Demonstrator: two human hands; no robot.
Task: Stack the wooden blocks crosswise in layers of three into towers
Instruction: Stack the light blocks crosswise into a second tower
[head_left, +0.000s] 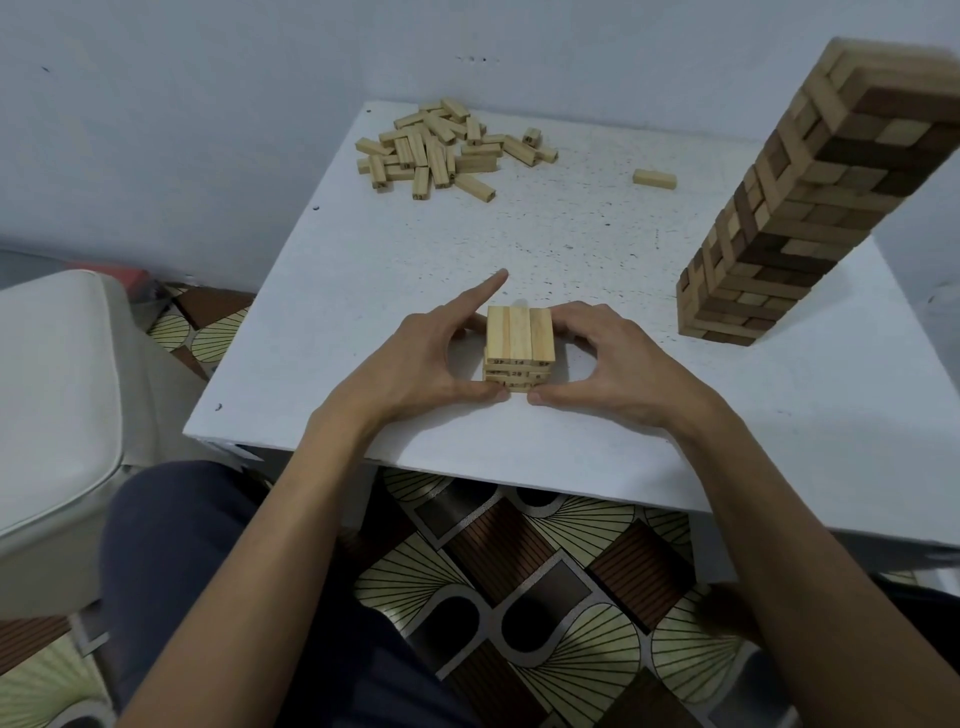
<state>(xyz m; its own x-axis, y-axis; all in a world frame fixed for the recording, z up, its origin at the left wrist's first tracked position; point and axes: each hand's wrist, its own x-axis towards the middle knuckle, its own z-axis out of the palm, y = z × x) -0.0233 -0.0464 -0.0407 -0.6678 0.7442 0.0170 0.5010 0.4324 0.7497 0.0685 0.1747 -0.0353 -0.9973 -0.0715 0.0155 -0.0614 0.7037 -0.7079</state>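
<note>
A short tower of pale wooden blocks (519, 343), three layers of three laid crosswise, stands near the front of the white table (571, 426). My left hand (415, 364) cups its left side, thumb at the base and index finger pointing away. My right hand (613, 364) cups its right side, thumb at the base. A heap of loose pale blocks (441, 145) lies at the far left of the table. One single block (654, 179) lies apart at the far right. A tall finished tower of light and dark blocks (789, 208) stands at the right.
A pale cushioned seat (52, 405) is to the left of the table. Patterned floor (519, 597) shows below the table's front edge. A grey wall rises behind the table. My knee in dark trousers (182, 545) sits at the lower left.
</note>
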